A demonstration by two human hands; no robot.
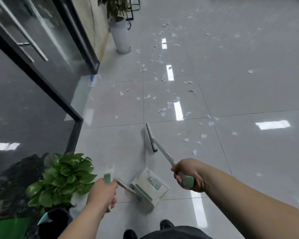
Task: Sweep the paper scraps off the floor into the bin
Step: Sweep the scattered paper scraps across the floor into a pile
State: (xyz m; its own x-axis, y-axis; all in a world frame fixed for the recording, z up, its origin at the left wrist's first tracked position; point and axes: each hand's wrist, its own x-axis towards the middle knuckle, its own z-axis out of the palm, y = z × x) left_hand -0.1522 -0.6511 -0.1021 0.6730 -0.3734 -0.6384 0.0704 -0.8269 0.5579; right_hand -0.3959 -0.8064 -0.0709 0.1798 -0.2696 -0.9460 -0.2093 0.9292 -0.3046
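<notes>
1. Glossy grey tiled floor (248, 94) of an office corridor, with dark-framed glass doors (33, 54) along the left side.
2. Low at left, leafy green potted plant (62, 176); farther off, tall white planter (120, 37).
3. Left hand (102, 194) closed around the green-capped handle of a white and green plastic dustpan (148, 188), resting on the floor near the feet.
4. Right hand (186, 175) closed around the green-tipped white handle of a long flat-headed broom (151, 137), head down on the tiles.
5. White torn paper scraps (164, 80) scattered ahead and to the right, well apart from the dustpan.
6. Judged step: sweeping barely begun; no bin in view.
7. Next: reach broom past nearest scraps, draw them toward dustpan.
</notes>
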